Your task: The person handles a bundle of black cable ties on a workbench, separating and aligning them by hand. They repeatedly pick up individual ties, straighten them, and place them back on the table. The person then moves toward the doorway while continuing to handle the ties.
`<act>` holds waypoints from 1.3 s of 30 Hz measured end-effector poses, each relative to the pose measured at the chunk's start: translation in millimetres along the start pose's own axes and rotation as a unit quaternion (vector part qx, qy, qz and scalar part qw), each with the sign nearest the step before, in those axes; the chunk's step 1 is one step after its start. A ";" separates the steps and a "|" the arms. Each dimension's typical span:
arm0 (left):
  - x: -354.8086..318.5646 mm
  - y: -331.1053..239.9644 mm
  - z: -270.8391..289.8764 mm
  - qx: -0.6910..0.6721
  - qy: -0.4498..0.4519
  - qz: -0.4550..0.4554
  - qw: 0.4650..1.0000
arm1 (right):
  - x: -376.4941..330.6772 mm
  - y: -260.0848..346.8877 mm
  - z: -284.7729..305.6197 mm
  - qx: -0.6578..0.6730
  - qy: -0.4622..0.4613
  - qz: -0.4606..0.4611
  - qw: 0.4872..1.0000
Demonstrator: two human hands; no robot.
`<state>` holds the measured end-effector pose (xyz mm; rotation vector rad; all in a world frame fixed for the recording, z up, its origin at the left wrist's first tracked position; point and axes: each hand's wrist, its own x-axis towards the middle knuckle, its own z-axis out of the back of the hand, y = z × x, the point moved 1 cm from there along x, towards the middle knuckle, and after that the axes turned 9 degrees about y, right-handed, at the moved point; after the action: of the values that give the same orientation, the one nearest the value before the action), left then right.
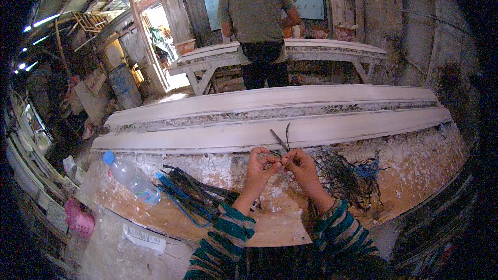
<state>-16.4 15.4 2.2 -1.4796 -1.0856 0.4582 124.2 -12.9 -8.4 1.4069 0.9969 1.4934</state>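
Observation:
My left hand (pixel 263 172) and my right hand (pixel 303 170) meet over the middle of the bench, fingertips pinched close together. Between them is a thin black strip (pixel 279 139) whose end sticks up past the fingers. A second, curved black strip (pixel 288 134) rises beside it from the same pinch. The fingers partly cover both, and the exact material cannot be made out. By my left wrist lies a bundle of thicker black and blue strips (pixel 194 192). Just right of my right hand sits a tangled pile of thin black strips (pixel 337 176) with a blue tangle (pixel 368 169) at its edge.
A clear plastic bottle (pixel 127 173) with a blue cap lies at the left of the wooden bench (pixel 282 228). Long white-coated boards (pixel 218 136) cross its far side. Beyond, a person (pixel 258 18) stands at another bench (pixel 337 49). A pink container (pixel 79 219) is low left.

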 end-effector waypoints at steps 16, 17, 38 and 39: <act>-0.6 -2.2 -0.4 -0.045 -0.015 -0.009 0.999 | -9.5 27.9 -6.7 -0.185 -0.065 0.096 0.976; -0.3 -2.3 -0.3 -0.038 -0.018 -0.011 0.999 | -9.5 30.3 -7.1 -0.212 -0.066 0.117 0.968; -5.4 15.5 -4.1 0.182 -0.070 -0.110 0.975 | -9.2 21.0 -7.0 -0.263 -0.011 0.137 0.955; -5.8 15.8 -4.8 0.163 -0.071 -0.102 0.979 | -9.2 21.2 -7.0 -0.253 -0.006 0.127 0.959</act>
<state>-9.8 9.8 -13.1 -1.0484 -1.1967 0.5734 116.3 -28.7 8.1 1.1925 0.3851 1.7673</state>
